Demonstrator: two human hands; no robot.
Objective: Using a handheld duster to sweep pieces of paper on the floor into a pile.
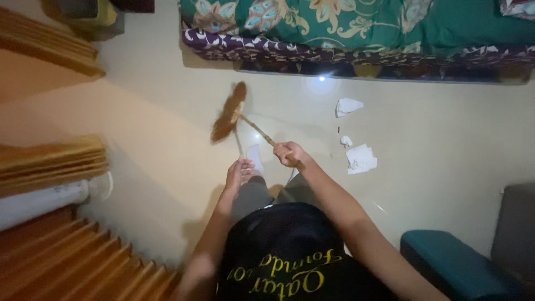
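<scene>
Beside white paper scraps [360, 158], broom [228, 114] in right hand [290, 153].

A pale cream floor [167, 111] fills the room, glossy, with a bright spot of light [321, 78] reflected on it at the far side. Along the far edge runs a bed [356, 53] under a green floral cover [334, 19], its lower layer purple and patterned. Wooden slats [67, 262] and folded boards [50, 161] line the left. A teal seat [451, 265] stands near right, beside something grey [515, 223].
</scene>
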